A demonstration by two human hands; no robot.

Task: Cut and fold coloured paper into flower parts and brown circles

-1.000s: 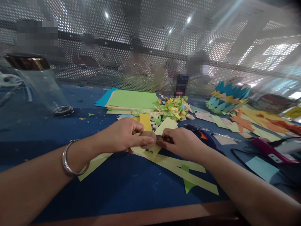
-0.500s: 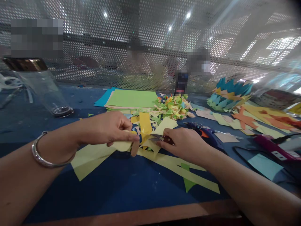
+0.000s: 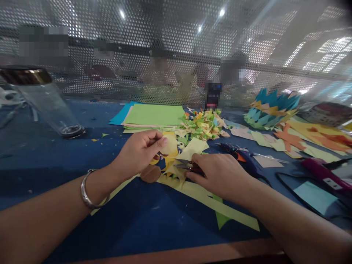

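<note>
Pinched between the thumb and fingers of my left hand (image 3: 140,152) is a pale yellow paper circle (image 3: 169,146). Just below that hand a round brown disc (image 3: 150,173) lies on the blue table. My right hand (image 3: 213,168) is closed around small scissors (image 3: 185,165), whose blades point left with a gap between them. Pale yellow strips and offcuts (image 3: 203,196) lie beneath and around the scissors. A rectangular pale yellow piece (image 3: 194,148) rests just beyond the blades.
A stack of coloured paper (image 3: 156,114) and a heap of scraps (image 3: 205,124) lie behind my hands. A glass bottle (image 3: 49,99) stands left. To the right are a glue gun (image 3: 244,159), a purple power strip (image 3: 321,176) and a zigzag paper ring (image 3: 271,110).
My left hand has moved a little away from me and turned, lifting the paper circle flat into view. The brown disc, upright by its fingers before, now lies on the table.
</note>
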